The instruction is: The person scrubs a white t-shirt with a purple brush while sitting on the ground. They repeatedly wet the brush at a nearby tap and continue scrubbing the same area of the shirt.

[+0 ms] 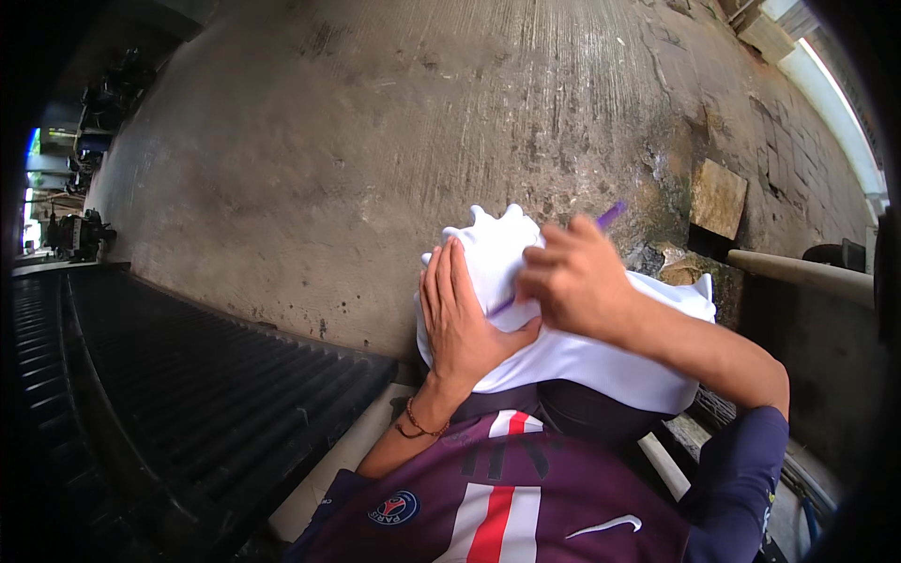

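White cloth [601, 352] lies over my lap, its upper part raised into a rounded, smooth shape with several knobby points along the far edge. What is under it is hidden. My left hand [460, 324] rests flat on the left side of this raised part, fingers stretched out side by side and thumb spread to the right. Just right of it, my right hand [572, 281], slightly blurred, is closed around a slim purple stick [612, 214], perhaps a pen. One end sticks out beyond the knuckles; the other slants down to the cloth near my left thumb.
A black ribbed panel [216, 413] stands close on my left. Rough, stained concrete floor [375, 141] stretches ahead. To the right are a square slab [719, 199], a pale pipe [798, 274] and a dark gap below them. Parked motorcycles [80, 235] show at the far left.
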The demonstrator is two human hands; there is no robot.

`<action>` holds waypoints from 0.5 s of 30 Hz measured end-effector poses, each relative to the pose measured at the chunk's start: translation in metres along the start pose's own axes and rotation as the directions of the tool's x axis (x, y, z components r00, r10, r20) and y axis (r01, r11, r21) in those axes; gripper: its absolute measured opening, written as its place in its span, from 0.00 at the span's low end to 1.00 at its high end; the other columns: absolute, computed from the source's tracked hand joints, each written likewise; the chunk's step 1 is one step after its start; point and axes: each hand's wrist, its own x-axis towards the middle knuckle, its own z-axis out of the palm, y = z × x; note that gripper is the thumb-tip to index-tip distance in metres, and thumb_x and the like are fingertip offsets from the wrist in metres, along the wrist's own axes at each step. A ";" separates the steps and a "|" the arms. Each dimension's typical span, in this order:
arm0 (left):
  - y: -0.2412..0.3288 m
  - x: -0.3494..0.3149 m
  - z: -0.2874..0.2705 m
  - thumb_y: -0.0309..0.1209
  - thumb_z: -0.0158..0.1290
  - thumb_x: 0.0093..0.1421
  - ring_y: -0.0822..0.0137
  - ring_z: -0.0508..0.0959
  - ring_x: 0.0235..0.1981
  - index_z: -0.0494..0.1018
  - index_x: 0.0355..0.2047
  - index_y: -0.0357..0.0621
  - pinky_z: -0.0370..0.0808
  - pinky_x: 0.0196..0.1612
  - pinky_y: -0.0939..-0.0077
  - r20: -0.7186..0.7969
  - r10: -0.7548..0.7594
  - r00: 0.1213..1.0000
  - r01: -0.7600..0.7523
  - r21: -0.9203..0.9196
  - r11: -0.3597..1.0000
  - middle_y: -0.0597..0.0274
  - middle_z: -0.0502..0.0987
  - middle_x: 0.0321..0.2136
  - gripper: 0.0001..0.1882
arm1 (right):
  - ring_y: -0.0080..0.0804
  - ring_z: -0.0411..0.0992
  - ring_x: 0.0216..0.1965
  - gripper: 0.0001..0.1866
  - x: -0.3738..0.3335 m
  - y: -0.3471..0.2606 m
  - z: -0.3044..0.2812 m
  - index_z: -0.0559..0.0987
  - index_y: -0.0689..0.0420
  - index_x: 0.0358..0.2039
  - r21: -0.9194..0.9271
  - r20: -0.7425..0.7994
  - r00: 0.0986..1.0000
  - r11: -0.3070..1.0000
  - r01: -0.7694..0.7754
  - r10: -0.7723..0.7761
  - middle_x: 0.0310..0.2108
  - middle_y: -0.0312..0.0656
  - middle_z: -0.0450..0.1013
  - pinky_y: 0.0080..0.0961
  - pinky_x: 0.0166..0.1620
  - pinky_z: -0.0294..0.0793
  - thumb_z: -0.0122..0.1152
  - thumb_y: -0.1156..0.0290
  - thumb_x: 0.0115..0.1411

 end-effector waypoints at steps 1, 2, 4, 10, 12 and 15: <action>-0.001 0.004 0.003 0.57 0.79 0.45 0.34 0.60 0.77 0.52 0.79 0.24 0.55 0.80 0.36 -0.020 0.006 1.000 -0.006 0.011 1.000 0.31 0.62 0.75 0.74 | 0.34 0.77 0.40 0.06 0.000 0.016 0.007 0.86 0.44 0.24 -0.041 0.006 0.999 0.998 -0.051 0.052 0.27 0.29 0.76 0.39 0.43 0.68 0.75 0.68 0.44; -0.002 -0.002 -0.001 0.57 0.79 0.45 0.34 0.60 0.77 0.52 0.79 0.24 0.55 0.80 0.36 0.010 -0.006 1.000 0.006 0.022 1.000 0.31 0.61 0.75 0.74 | 0.34 0.76 0.40 0.06 -0.004 0.026 0.017 0.86 0.44 0.24 -0.056 0.026 0.993 0.992 -0.116 0.117 0.28 0.30 0.76 0.39 0.44 0.68 0.75 0.68 0.44; -0.003 0.000 0.000 0.58 0.79 0.45 0.34 0.60 0.77 0.52 0.79 0.25 0.55 0.80 0.36 -0.021 -0.033 0.999 0.034 0.035 0.999 0.31 0.61 0.75 0.74 | 0.35 0.75 0.38 0.04 0.016 0.029 -0.010 0.86 0.44 0.25 -0.076 -0.026 0.985 0.982 -0.173 0.172 0.27 0.30 0.77 0.38 0.44 0.67 0.75 0.67 0.49; -0.002 0.001 0.001 0.56 0.80 0.43 0.34 0.59 0.77 0.52 0.79 0.25 0.55 0.80 0.37 -0.018 -0.016 1.000 0.017 0.064 0.998 0.32 0.61 0.75 0.75 | 0.33 0.76 0.39 0.04 0.023 0.032 -0.006 0.87 0.42 0.24 -0.115 -0.050 0.980 0.974 -0.198 0.193 0.27 0.30 0.77 0.37 0.45 0.67 0.76 0.67 0.47; 0.002 0.004 0.006 0.55 0.80 0.43 0.34 0.60 0.77 0.51 0.79 0.25 0.55 0.80 0.38 -0.021 0.012 1.000 -0.012 0.033 0.999 0.32 0.61 0.75 0.74 | 0.36 0.77 0.40 0.04 0.005 0.014 0.007 0.88 0.45 0.26 -0.157 0.021 0.996 0.984 -0.084 0.088 0.29 0.31 0.78 0.40 0.46 0.68 0.76 0.66 0.48; -0.005 0.002 0.006 0.55 0.80 0.43 0.33 0.60 0.77 0.52 0.78 0.25 0.56 0.80 0.38 -0.011 0.015 1.000 -0.015 0.034 0.999 0.32 0.61 0.75 0.74 | 0.36 0.78 0.41 0.04 0.006 0.015 0.013 0.88 0.46 0.26 -0.081 0.002 0.995 0.992 -0.096 0.096 0.30 0.31 0.78 0.42 0.46 0.69 0.75 0.66 0.49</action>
